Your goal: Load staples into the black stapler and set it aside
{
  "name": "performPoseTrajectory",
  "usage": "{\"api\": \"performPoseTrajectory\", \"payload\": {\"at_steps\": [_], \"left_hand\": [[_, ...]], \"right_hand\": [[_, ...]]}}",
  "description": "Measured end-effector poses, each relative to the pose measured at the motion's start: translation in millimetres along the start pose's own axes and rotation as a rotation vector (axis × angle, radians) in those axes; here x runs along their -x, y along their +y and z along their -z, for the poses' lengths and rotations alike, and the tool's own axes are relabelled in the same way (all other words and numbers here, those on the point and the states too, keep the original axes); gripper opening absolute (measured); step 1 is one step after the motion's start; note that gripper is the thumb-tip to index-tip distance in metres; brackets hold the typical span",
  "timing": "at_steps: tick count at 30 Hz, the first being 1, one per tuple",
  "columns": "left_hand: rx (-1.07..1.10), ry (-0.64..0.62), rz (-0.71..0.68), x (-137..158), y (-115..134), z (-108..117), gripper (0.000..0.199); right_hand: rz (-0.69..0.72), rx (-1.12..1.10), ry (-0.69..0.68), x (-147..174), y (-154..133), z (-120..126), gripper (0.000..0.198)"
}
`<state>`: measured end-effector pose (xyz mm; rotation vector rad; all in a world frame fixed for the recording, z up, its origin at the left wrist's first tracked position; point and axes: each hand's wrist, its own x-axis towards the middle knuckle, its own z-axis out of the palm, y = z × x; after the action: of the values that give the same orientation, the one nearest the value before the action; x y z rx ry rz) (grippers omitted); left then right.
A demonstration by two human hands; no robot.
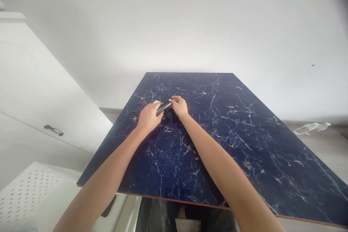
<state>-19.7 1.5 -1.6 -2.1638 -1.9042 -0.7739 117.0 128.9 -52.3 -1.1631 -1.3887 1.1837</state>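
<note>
My left hand (149, 117) is wrapped round a slim black tube (164, 107) with silvery bands near its far end. The tube is held at a slant, just over the dark blue marbled tabletop (206, 123). My right hand (179, 107) has its fingers closed at the banded end of the tube. A small white printed piece (156, 102) shows behind my left hand; whether it is held or lies on the table I cannot tell. Beneath the tube is a dark patch, either a small black thing or a shadow. The exact kind of the tube is too small to make out.
The table stands against a white wall (190, 25). At the left is a white cabinet with a dark handle (53, 130), and below it a white panel with holes (29, 188). A crumpled clear plastic bag (312, 128) lies beyond the table's right edge.
</note>
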Motion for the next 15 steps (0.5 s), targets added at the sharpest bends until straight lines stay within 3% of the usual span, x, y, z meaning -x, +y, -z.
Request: {"api": "performPoseTrajectory", "payload": {"at_steps": [6,10,15], "left_hand": [[-0.090,0.037,-0.129,-0.6,3.9,6.4,0.048],[-0.102,0.034,-0.219,-0.2,0.4,8.8,0.045],[-0.107,0.055,-0.209,0.2,-2.6,1.8,0.039]], "right_hand": [[-0.031,-0.021,0.006,4.0,-9.5,1.8,0.024],[-0.120,-0.200,-0.138,3.5,-19.2,7.1,0.030],[-0.168,-0.342,-0.275,2.1,-22.2,17.6,0.030]]}}
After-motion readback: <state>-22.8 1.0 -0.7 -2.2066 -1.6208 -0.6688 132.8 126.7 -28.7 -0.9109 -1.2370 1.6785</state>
